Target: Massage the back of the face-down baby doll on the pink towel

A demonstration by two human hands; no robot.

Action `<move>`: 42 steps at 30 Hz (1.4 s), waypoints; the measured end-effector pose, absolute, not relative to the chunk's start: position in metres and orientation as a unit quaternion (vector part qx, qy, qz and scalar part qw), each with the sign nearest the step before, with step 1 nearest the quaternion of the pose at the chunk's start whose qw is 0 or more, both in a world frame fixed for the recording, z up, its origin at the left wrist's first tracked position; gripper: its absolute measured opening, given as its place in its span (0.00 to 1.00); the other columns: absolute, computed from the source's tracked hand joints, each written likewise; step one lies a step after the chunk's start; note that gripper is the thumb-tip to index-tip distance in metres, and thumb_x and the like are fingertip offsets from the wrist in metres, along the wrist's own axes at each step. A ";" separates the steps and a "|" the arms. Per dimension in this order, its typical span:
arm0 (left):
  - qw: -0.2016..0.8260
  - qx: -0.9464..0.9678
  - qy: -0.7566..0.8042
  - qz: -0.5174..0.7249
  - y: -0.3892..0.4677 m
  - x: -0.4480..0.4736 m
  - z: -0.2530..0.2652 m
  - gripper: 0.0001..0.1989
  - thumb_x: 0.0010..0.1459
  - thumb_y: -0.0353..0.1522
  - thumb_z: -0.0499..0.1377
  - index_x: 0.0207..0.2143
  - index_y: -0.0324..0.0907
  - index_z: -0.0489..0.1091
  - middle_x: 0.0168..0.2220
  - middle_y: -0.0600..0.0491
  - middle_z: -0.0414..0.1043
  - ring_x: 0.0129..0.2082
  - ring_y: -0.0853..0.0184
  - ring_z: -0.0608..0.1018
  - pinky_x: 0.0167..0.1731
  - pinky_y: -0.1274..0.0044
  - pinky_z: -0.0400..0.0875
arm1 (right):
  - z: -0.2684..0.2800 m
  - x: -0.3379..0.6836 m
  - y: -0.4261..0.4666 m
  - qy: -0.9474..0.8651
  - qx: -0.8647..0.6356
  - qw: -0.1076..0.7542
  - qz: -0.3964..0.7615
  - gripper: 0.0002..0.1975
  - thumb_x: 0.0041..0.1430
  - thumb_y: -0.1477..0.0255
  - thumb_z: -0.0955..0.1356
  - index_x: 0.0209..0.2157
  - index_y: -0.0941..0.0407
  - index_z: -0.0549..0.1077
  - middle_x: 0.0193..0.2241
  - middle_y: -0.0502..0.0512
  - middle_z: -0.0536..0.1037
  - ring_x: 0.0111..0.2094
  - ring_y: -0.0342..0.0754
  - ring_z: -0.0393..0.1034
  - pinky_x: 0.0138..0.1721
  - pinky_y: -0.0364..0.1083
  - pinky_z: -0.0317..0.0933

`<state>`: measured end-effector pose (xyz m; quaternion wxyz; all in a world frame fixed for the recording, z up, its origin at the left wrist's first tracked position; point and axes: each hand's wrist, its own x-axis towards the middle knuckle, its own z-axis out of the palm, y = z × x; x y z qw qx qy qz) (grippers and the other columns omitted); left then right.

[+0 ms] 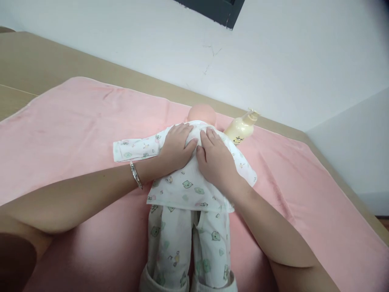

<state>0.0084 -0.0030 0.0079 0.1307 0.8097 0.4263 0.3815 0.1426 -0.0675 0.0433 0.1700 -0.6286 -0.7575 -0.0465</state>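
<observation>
A baby doll [201,113] lies on a pink blanket, its bare head pointing away from me. It wears a white long-sleeved top [190,190] and matching trousers [174,243], both printed with small green animals. My left hand [176,149] rests flat on the upper left of the top, fingers stretched out. On the upper right, my right hand [217,160] also lies flat, palm down, with its fingers extended. The two thumbs almost meet at the middle. One sleeve sticks out to the left; the doll's face is out of sight.
The pink blanket [82,117] covers much of a wooden surface [39,56]. A pale yellow pump bottle [241,127] lies tilted beside the doll's head on the right. Behind stands a white wall [136,44] with a dark frame [215,10] at the top.
</observation>
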 end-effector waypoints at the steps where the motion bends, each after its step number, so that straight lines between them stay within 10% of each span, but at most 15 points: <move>1: 0.132 0.809 0.425 0.384 -0.003 0.008 0.008 0.18 0.64 0.35 0.46 0.48 0.37 0.71 0.53 0.42 0.74 0.56 0.54 0.73 0.62 0.60 0.65 | 0.043 0.145 -0.063 -0.762 -0.626 0.167 -0.020 0.29 0.68 0.69 0.55 0.65 0.70 0.59 0.68 0.72 0.59 0.71 0.62 0.50 0.70 0.64 0.50; 42: 0.168 0.802 0.406 0.405 -0.005 0.008 0.011 0.19 0.63 0.34 0.46 0.50 0.40 0.70 0.54 0.46 0.74 0.55 0.57 0.73 0.61 0.62 0.66 | 0.039 0.152 -0.057 -0.745 -0.626 0.229 0.028 0.30 0.65 0.66 0.58 0.65 0.64 0.62 0.68 0.67 0.59 0.71 0.60 0.50 0.70 0.66 0.47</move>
